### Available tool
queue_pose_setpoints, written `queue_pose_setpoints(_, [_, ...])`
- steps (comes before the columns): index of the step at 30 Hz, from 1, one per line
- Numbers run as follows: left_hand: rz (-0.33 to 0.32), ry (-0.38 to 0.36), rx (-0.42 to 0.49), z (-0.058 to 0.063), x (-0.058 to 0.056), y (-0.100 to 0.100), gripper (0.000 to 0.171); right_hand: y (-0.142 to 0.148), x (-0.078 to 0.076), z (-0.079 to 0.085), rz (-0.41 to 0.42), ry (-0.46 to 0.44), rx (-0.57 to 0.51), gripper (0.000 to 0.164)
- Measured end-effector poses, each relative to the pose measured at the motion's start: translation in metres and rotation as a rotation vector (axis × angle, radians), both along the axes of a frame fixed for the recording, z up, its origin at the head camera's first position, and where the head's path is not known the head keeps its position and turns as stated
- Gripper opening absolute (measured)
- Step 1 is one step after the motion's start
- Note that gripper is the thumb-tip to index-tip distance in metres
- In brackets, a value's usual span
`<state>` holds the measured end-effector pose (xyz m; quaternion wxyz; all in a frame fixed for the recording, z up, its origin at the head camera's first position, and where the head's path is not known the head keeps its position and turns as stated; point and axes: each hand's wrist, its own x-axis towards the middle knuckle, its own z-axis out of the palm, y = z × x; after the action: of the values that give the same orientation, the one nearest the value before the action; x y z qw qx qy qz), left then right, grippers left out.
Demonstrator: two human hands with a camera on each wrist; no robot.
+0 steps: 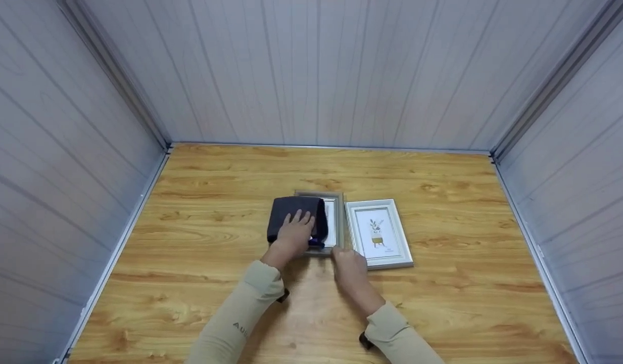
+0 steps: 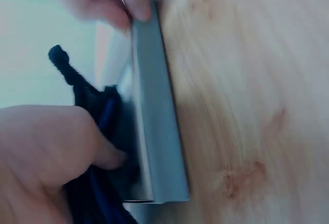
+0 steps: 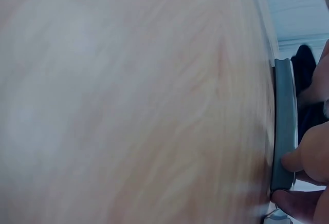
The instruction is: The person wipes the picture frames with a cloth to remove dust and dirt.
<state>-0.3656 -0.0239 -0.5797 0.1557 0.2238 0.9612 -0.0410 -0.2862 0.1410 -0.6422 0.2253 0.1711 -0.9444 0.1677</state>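
A dark folded cloth item (image 1: 296, 210) with blue at its edge and a short strap lies over the left part of a grey-silver picture frame (image 1: 340, 217). My left hand (image 1: 295, 232) rests on it with fingers spread; in the left wrist view its thumb (image 2: 105, 154) presses against the dark fabric. At the frame's near right corner, my right hand (image 1: 350, 265) pinches the grey edge (image 3: 284, 116) between thumb and finger. Much of the picture inside is hidden. Just right of it lies a white picture frame (image 1: 402, 227) with a potted-plant print.
Both frames lie on a wood-grain tabletop (image 1: 200, 212). Pale panelled walls (image 1: 316, 76) enclose it at the back, left and right, with metal strips along the edges. The white frame's near left corner is close to my right hand.
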Motion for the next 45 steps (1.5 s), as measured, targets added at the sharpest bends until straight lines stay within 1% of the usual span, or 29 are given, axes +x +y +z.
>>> queue_pose_setpoints(4, [-0.026,-0.122,0.058,0.012,0.026,-0.002,0.059,0.002,-0.001,-0.001,-0.011,0.012,0.009,0.018])
queue_pose_setpoints(6, [-0.043,-0.17,0.111,0.016,0.035,-0.005,0.059,0.002,-0.002,-0.001,-0.016,0.021,0.008,0.018])
queue_pose_setpoints(8, [-0.059,-0.2,0.182,0.019,0.041,-0.008,0.059,0.002,-0.003,-0.002,-0.02,0.032,0.009,0.018])
queue_pose_setpoints(11, [-0.088,-0.222,0.283,0.02,0.044,-0.014,0.062,0.002,-0.005,-0.004,-0.02,0.045,-0.007,0.019])
queue_pose_setpoints(14, [-0.096,-0.248,0.375,0.02,0.05,-0.021,0.065,0.002,-0.006,-0.005,-0.007,0.059,-0.017,0.02])
queue_pose_setpoints(16, [-0.09,-0.244,0.42,0.017,0.056,-0.026,0.068,0.002,-0.007,-0.005,0.005,0.073,-0.03,0.02])
queue_pose_setpoints(19, [-0.072,-0.18,0.45,0.008,0.067,-0.036,0.073,0.004,-0.008,-0.006,0.022,0.098,-0.042,0.019])
queue_pose_setpoints(22, [-0.051,-0.093,0.44,-0.005,0.078,-0.05,0.078,0.007,-0.009,-0.006,0.03,0.105,-0.043,0.019])
queue_pose_setpoints(25, [-0.024,-0.025,0.417,-0.018,0.084,-0.065,0.082,0.009,-0.01,-0.005,0.025,0.084,-0.039,0.018])
queue_pose_setpoints(28, [0.004,0.032,0.396,-0.028,0.085,-0.079,0.083,0.011,-0.012,-0.005,0.013,0.059,-0.046,0.017])
queue_pose_setpoints(31, [0.043,0.059,0.35,-0.035,0.082,-0.091,0.084,0.012,-0.013,-0.007,0.008,0.06,-0.058,0.017])
queue_pose_setpoints(33, [0.071,0.07,0.329,-0.037,0.079,-0.096,0.083,0.013,-0.014,-0.009,0.007,0.071,-0.059,0.016])
queue_pose_setpoints(36, [0.106,0.083,0.315,-0.038,0.069,-0.101,0.082,0.014,-0.017,-0.01,0.004,0.063,-0.058,0.015])
queue_pose_setpoints(38, [0.111,0.096,0.331,-0.037,0.063,-0.102,0.077,0.014,-0.019,-0.008,0.001,0.037,-0.066,0.012])
queue_pose_setpoints(40, [0.102,0.097,0.347,-0.037,0.058,-0.102,0.076,0.014,-0.021,-0.005,-0.002,-0.002,-0.072,0.01])
queue_pose_setpoints(43, [0.097,0.081,0.384,-0.038,0.054,-0.101,0.09,0.014,-0.024,-0.001,-0.013,-0.048,-0.079,0.007])
queue_pose_setpoints(45, [0.095,0.079,0.41,-0.04,0.052,-0.099,0.093,0.016,-0.026,0.0,-0.023,-0.065,-0.083,0.007])
